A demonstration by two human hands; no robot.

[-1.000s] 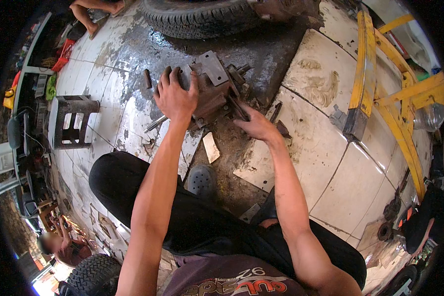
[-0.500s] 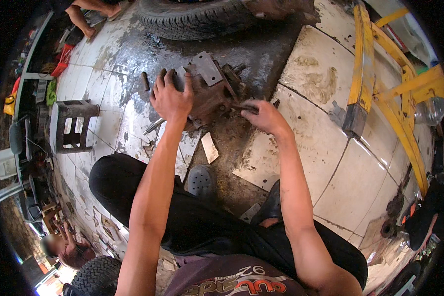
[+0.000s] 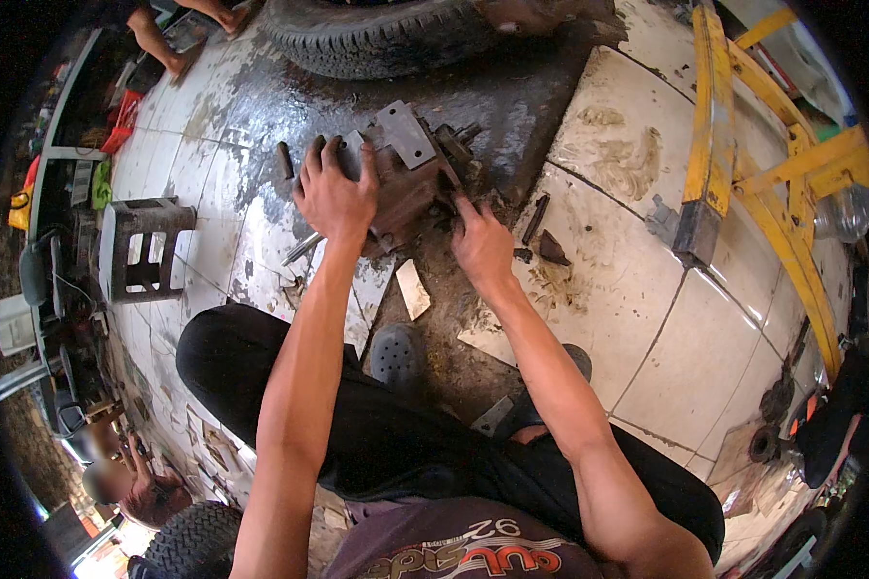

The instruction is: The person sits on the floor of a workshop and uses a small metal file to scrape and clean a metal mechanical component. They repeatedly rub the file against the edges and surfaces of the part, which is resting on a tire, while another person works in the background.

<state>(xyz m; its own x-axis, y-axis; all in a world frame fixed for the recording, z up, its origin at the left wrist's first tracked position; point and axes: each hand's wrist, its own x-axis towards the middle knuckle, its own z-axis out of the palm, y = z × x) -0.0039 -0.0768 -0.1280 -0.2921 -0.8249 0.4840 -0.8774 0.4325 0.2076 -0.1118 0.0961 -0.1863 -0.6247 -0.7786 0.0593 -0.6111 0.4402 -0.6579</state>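
Observation:
A rusty, greasy metal housing (image 3: 403, 205) with a grey plate (image 3: 406, 133) bolted on it lies on the floor ahead of me. My left hand (image 3: 335, 193) grips its left end, fingers curled over the top and thumb apart. At the housing's right side is my right hand (image 3: 483, 249), index finger reaching to its lower right edge. The other fingers are curled, and whatever they may hold is hidden. A dark bar (image 3: 537, 219) and a dark broken piece (image 3: 553, 248) lie on the tiles right of that hand.
A large tyre (image 3: 367, 43) lies beyond the housing. Yellow metal frame legs (image 3: 710, 125) stand at the right. On the left is a dark plastic stool (image 3: 145, 249). A tile shard (image 3: 412, 289) lies near my foot. Other people show at the far left and lower left.
My right hand has shifted left and nearer to me, its index finger now stretched toward the housing. The dark rod it pinched is no longer visible there. My left hand stays put.

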